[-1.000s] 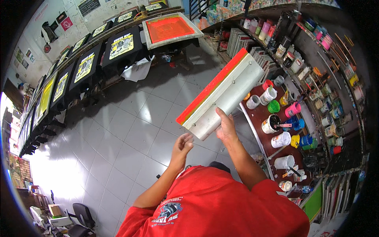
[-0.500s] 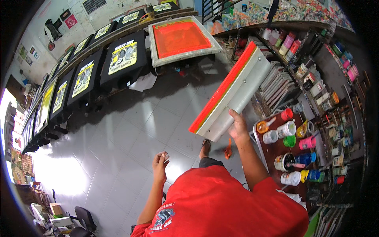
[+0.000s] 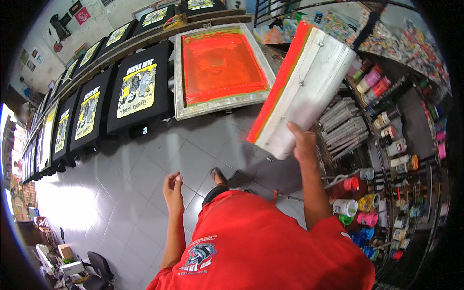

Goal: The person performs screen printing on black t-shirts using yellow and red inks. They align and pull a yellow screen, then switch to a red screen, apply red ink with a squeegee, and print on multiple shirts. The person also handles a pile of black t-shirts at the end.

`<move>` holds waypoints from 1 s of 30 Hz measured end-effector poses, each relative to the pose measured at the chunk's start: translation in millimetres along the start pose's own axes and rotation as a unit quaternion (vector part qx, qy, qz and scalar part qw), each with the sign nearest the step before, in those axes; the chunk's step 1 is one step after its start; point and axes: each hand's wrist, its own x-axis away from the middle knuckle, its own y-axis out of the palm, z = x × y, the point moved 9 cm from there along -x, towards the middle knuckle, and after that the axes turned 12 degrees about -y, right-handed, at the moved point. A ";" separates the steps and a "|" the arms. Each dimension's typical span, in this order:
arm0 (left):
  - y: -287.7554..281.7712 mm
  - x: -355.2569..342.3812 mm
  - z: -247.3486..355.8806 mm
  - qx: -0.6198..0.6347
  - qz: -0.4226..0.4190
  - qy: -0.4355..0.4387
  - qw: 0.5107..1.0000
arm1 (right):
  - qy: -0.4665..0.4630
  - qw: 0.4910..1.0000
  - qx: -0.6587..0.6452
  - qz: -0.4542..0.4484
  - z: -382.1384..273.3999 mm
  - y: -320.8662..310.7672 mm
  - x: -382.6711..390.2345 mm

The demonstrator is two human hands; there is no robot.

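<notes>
My right hand (image 3: pixel 303 141) grips the lower end of a long screen-printing squeegee (image 3: pixel 309 87), its thumb on the metal face. The squeegee is held up at a slant; red ink coats its blade edge on the left. My left hand (image 3: pixel 173 187) is raised in front of me with curled fingers and the thumb pressed to them; anything held there is too small to make out. Ahead, a framed printing screen (image 3: pixel 193 113) lies on the bench, its mesh covered with wet red-orange ink. Left of it lies a black shirt (image 3: pixel 116 89) with a yellow and white print.
More printed black shirts (image 3: pixel 88 112) line the long bench to the left. On my right are shelves of ink pots (image 3: pixel 386 130), a stack of flat boards (image 3: pixel 345 128) and several tubs (image 3: pixel 345 207). A black chair (image 3: pixel 100 266) stands lower left. Grey tiles (image 3: pixel 130 193) cover the floor.
I have come closer to the bench, so the red-inked screen appears larger. The squeegee has risen and moved right in view, still in my right hand. My left hand has shifted left.
</notes>
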 end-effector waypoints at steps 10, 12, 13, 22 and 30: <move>92.7 -32.7 282.7 -0.184 -0.019 0.551 0.814 | -0.309 0.743 0.491 -0.334 -51.7 128.3 -64.8; 126.5 -36.1 296.7 -0.293 -0.063 0.599 0.743 | -0.315 0.705 0.505 -0.386 -34.3 151.3 -64.6; 143.5 -49.1 294.1 -0.359 -0.095 0.570 0.732 | -0.304 0.693 0.513 -0.405 -20.6 156.9 -66.8; 182.5 -163.6 224.0 -0.568 -0.150 0.346 0.731 | -0.314 0.653 0.485 -0.491 39.0 212.5 -114.9; 189.0 -187.2 222.7 -0.526 0.058 0.482 0.698 | -0.351 0.625 0.508 -0.477 71.5 203.6 -174.1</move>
